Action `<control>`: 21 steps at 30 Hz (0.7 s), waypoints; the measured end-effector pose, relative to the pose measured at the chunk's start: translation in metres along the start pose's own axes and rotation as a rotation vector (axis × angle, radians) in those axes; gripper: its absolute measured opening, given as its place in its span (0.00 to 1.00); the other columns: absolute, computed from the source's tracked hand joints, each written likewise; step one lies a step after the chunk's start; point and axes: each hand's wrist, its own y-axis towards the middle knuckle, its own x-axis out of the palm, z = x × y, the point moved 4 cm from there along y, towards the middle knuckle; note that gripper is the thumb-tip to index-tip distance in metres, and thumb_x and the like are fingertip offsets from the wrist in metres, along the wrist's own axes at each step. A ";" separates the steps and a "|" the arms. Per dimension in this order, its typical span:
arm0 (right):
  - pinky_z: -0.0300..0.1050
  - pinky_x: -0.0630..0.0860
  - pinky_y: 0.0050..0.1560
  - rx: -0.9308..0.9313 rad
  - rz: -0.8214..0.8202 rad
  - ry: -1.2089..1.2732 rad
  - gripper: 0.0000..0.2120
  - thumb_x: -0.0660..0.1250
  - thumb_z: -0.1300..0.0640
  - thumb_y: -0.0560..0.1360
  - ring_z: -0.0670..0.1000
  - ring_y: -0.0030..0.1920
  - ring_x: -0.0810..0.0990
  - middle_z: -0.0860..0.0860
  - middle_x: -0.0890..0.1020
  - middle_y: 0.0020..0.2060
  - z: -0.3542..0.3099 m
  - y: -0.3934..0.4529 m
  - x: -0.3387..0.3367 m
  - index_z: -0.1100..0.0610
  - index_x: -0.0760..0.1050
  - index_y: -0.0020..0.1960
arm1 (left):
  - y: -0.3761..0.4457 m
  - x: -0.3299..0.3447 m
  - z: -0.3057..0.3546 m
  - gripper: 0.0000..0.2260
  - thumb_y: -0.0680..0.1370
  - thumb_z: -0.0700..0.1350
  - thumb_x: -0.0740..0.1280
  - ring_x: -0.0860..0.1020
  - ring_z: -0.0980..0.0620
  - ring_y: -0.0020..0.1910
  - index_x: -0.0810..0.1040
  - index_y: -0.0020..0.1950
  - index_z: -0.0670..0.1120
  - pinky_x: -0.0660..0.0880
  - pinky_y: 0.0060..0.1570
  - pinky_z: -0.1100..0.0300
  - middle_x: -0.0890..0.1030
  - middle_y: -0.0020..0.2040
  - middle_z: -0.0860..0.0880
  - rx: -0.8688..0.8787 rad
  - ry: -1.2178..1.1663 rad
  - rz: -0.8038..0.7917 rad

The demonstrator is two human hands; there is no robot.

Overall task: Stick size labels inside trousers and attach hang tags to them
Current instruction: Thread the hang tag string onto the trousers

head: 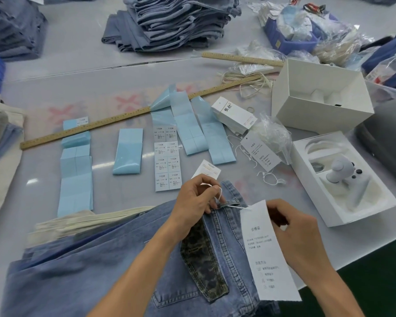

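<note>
Jeans (114, 266) lie flat on the table (78, 72), waistband away from the person. The left hand (197, 200) pinches a white string (218, 195) at a belt loop (229, 216). The right hand (297, 234) pinches a long white hang tag (268, 252) tied to that string. A sheet of size labels (167, 159) lies just beyond the jeans, near blue backing strips (76, 175).

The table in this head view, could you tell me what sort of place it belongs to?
Probably a garment finishing or packing workshop: folded denim stacks sit at the back, sheets of size labels lie on the table, and both hands thread a hang tag onto jeans.
</note>
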 end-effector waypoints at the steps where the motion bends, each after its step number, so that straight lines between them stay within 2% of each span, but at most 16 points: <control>1: 0.29 0.75 0.39 -0.029 0.031 0.006 0.18 0.77 0.65 0.71 0.41 0.42 0.83 0.38 0.85 0.41 -0.006 0.000 -0.003 0.42 0.81 0.49 | -0.001 0.000 0.002 0.03 0.81 0.38 0.68 0.77 0.51 0.32 0.79 0.48 0.43 0.73 0.30 0.63 0.86 0.41 0.41 0.011 -0.033 -0.010; 3: 0.31 0.75 0.43 -0.095 0.070 0.040 0.14 0.75 0.65 0.72 0.45 0.44 0.83 0.42 0.84 0.42 -0.018 0.001 -0.001 0.47 0.84 0.51 | -0.002 0.001 0.005 0.03 0.82 0.37 0.67 0.78 0.50 0.34 0.78 0.48 0.42 0.73 0.30 0.63 0.87 0.45 0.41 0.035 -0.072 -0.034; 6: 0.33 0.77 0.48 -0.086 -0.034 0.145 0.13 0.74 0.64 0.74 0.45 0.48 0.83 0.42 0.83 0.46 -0.029 0.004 0.026 0.48 0.85 0.53 | -0.002 0.003 0.011 0.02 0.82 0.37 0.66 0.80 0.50 0.35 0.77 0.49 0.41 0.74 0.30 0.63 0.87 0.47 0.41 0.058 -0.070 -0.059; 9: 0.37 0.77 0.53 -0.142 -0.133 0.030 0.09 0.73 0.63 0.76 0.45 0.50 0.81 0.45 0.83 0.49 -0.036 0.002 0.064 0.54 0.86 0.55 | -0.002 0.001 0.014 0.02 0.82 0.36 0.67 0.78 0.49 0.34 0.77 0.50 0.39 0.74 0.30 0.62 0.87 0.46 0.41 0.042 -0.064 -0.053; 12: 0.39 0.77 0.49 -0.295 -0.118 -0.177 0.09 0.73 0.65 0.76 0.50 0.48 0.81 0.51 0.82 0.48 -0.040 -0.004 0.087 0.59 0.85 0.56 | -0.001 -0.007 0.015 0.02 0.81 0.35 0.67 0.75 0.48 0.32 0.78 0.49 0.38 0.72 0.29 0.60 0.85 0.42 0.40 0.028 0.005 -0.035; 14: 0.41 0.78 0.49 -0.343 -0.130 -0.219 0.11 0.73 0.65 0.75 0.50 0.49 0.81 0.50 0.82 0.48 -0.039 -0.008 0.094 0.58 0.83 0.56 | 0.000 -0.013 0.015 0.01 0.81 0.35 0.68 0.75 0.49 0.32 0.78 0.49 0.38 0.72 0.30 0.62 0.85 0.40 0.42 0.010 0.071 -0.045; 17: 0.34 0.76 0.50 -0.179 -0.054 -0.025 0.10 0.75 0.63 0.75 0.42 0.49 0.81 0.42 0.83 0.48 -0.030 -0.006 0.087 0.52 0.83 0.54 | 0.001 -0.016 0.014 0.03 0.80 0.37 0.69 0.77 0.54 0.32 0.81 0.47 0.43 0.74 0.32 0.64 0.84 0.37 0.47 -0.001 0.175 -0.055; 19: 0.34 0.77 0.48 0.004 0.001 0.166 0.10 0.74 0.61 0.76 0.42 0.49 0.83 0.39 0.85 0.47 -0.019 0.000 0.080 0.47 0.84 0.51 | -0.001 -0.014 0.012 0.04 0.79 0.39 0.71 0.78 0.55 0.36 0.82 0.46 0.47 0.77 0.38 0.61 0.83 0.38 0.51 0.016 0.234 -0.051; 21: 0.36 0.80 0.48 0.156 0.020 0.351 0.11 0.73 0.61 0.77 0.45 0.50 0.84 0.40 0.86 0.48 -0.010 0.004 0.075 0.45 0.85 0.52 | -0.003 -0.011 0.011 0.04 0.79 0.40 0.72 0.78 0.55 0.39 0.83 0.46 0.48 0.76 0.43 0.63 0.83 0.40 0.52 0.058 0.277 -0.052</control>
